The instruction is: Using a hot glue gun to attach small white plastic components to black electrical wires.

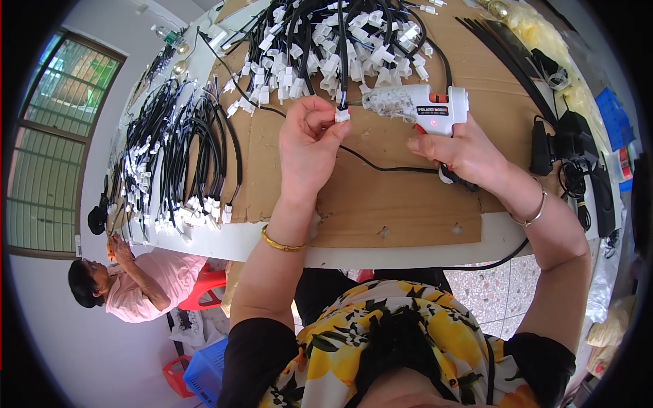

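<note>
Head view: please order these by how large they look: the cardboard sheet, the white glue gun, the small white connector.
1. cardboard sheet
2. white glue gun, held in the right hand
3. small white connector, pinched by the left hand

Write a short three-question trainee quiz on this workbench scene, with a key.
1. True or false: the right hand holds the white glue gun with its nozzle pointing toward the left hand.
2. Multiple choice: the left hand pinches (a) a cable tie, (b) a small white connector on a black wire, (c) a roll of tape.
3. Fill in: the work lies on a sheet of brown ____ spread over the white table.

Key
1. True.
2. b.
3. Cardboard.
</note>
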